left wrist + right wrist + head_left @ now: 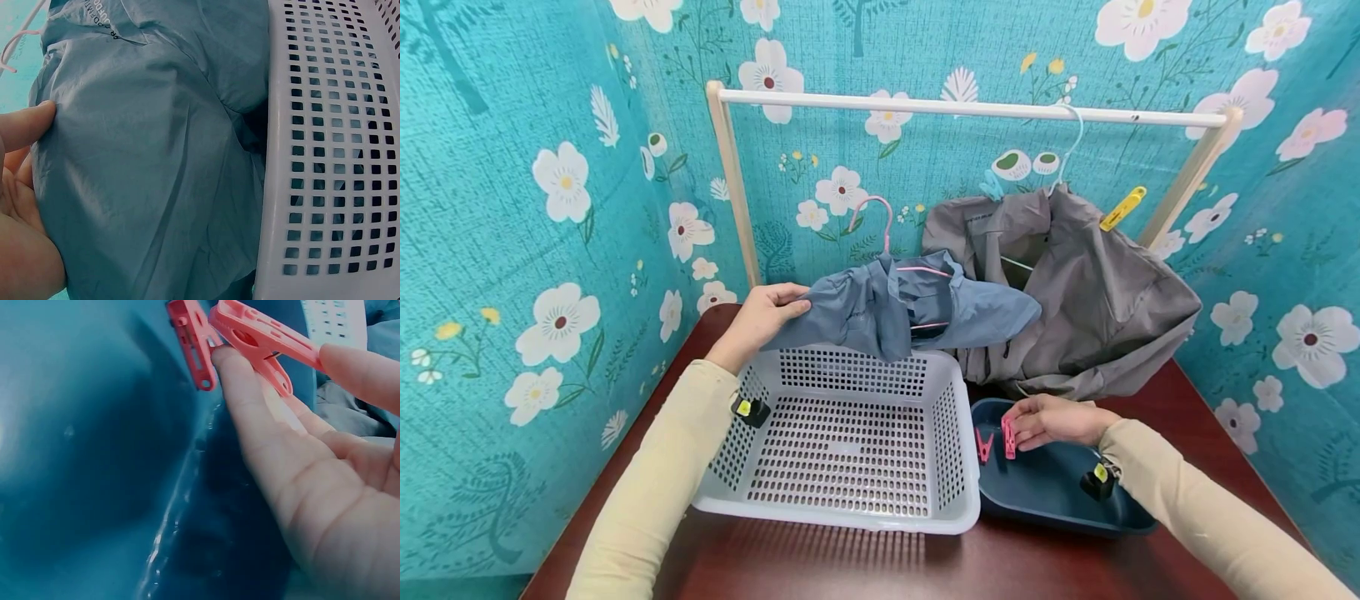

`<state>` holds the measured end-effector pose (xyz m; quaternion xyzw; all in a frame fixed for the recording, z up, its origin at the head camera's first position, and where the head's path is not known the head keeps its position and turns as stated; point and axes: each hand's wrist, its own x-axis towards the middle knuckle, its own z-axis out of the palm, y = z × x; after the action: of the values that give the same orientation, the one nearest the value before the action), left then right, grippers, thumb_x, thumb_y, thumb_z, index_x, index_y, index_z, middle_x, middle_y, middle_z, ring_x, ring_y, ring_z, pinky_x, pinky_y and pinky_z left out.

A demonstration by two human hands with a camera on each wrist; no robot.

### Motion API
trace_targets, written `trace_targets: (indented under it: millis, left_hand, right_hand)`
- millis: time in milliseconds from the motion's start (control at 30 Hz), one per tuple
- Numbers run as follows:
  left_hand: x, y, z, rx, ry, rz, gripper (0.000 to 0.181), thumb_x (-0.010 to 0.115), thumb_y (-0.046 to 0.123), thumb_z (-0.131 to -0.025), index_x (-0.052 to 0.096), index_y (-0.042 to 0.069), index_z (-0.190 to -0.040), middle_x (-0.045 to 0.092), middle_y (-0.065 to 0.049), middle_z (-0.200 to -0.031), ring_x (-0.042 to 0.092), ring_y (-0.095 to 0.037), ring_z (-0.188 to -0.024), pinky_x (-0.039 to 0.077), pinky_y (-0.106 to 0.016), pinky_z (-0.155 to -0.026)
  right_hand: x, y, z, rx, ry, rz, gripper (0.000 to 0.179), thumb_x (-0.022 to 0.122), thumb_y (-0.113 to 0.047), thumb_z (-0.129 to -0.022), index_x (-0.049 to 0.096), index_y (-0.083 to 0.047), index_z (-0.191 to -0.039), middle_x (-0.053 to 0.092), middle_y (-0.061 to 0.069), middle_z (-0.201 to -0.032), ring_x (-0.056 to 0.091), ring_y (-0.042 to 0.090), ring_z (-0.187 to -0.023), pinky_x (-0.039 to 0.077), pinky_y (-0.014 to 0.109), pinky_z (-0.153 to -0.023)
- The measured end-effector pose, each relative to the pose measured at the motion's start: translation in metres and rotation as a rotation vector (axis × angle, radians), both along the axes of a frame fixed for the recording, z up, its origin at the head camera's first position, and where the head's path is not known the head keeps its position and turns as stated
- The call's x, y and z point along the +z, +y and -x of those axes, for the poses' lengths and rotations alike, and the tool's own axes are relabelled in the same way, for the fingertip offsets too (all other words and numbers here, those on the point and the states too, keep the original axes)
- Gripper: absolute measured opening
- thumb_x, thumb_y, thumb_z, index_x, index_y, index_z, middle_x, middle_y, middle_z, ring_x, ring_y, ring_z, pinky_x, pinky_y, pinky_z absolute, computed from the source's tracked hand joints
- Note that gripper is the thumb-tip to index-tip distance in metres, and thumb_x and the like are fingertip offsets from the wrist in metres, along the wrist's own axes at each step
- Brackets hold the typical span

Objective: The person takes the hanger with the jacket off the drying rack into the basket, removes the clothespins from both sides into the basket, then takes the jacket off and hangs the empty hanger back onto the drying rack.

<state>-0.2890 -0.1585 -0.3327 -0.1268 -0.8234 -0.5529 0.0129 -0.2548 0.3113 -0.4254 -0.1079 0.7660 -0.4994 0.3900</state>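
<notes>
My left hand (763, 320) pinches the edge of a blue-grey jacket (859, 307) between thumb and fingers. A pink hanger (888, 225) is inside the jacket, its hook free below the rail. The jacket spreads over the back rim of a white perforated basket (958, 433). Over the blue bin (1067, 492), my right hand (1056, 420) pinches a pink clothespin (265, 340) between thumb and fingers. Right beside it in the bin is a second pink clothespin (194, 347).
A wooden-legged rack with a white rail (887, 102) spans the back. From it a grey jacket (1120, 308) hangs on a pale blue hanger (1075, 137). A yellow clothespin (1123, 208) and a light blue clothespin (992, 185) are clipped on it. Floral cloth surrounds the brown table (820, 567).
</notes>
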Motion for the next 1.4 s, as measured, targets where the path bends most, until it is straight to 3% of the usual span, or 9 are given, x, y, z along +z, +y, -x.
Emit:
trace_targets:
  millis: [567, 900, 1400]
  left_hand:
    - [0.003, 0.002, -0.005, -0.008, 0.015, 0.005, 0.029, 0.060, 0.017, -0.095, 0.065, 0.003, -0.120, 0.063, -0.014, -0.117, 0.057, -0.023, -0.106, 0.043, -0.041, -0.091]
    - [0.001, 0.002, -0.004, -0.001, 0.008, 0.006, 0.029, 0.060, 0.017, -0.095, 0.065, 0.003, -0.120, 0.063, -0.014, -0.116, 0.056, -0.023, -0.106, 0.043, -0.039, -0.090]
    - [0.001, 0.002, -0.003, -0.009, 0.010, -0.008, 0.029, 0.060, 0.018, -0.094, 0.065, 0.003, -0.119, 0.063, -0.014, -0.117, 0.056, -0.023, -0.107, 0.043, -0.040, -0.091]
  right_hand:
    - [-0.016, -0.008, 0.002, -0.012, -0.010, -0.061, 0.034, 0.052, -0.006, -0.094, 0.049, 0.017, -0.119, 0.063, 0.014, -0.099, 0.062, 0.024, -0.090, 0.050, 0.043, -0.084]
    - [-0.028, -0.012, 0.003, -0.018, -0.010, -0.126, 0.027, 0.051, -0.005, -0.093, 0.056, 0.012, -0.114, 0.064, 0.012, -0.096, 0.062, 0.026, -0.091, 0.050, 0.043, -0.085]
    - [-0.031, -0.014, 0.004, -0.055, -0.002, -0.110, 0.023, 0.055, -0.007, -0.093, 0.060, 0.011, -0.106, 0.064, 0.012, -0.094, 0.063, 0.026, -0.091, 0.051, 0.042, -0.083]
